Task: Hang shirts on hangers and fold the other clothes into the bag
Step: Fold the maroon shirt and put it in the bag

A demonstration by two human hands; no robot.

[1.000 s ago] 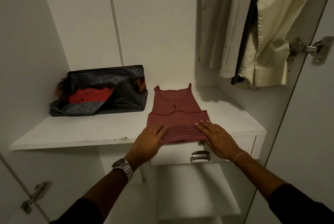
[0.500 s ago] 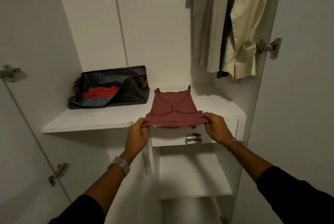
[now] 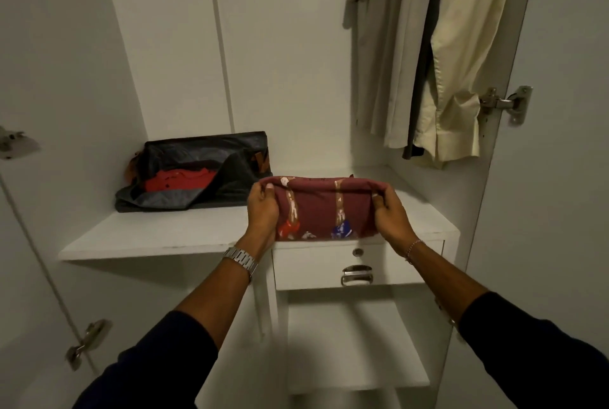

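At frame centre, the left hand (image 3: 262,210) and right hand (image 3: 389,210) each pinch an end of the maroon top (image 3: 324,210), now lifted and doubled over where it earlier lay flat on the shelf (image 3: 158,237); likely ready for the bag (image 3: 197,174), centre-left.

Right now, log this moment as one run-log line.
step: folding | left hand: grips maroon top | right hand: grips maroon top | bag: open on shelf, red garment inside

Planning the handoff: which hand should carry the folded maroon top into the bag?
Probably left. The left hand grips the maroon top on the side nearest the open bag; the right hand is farther away.
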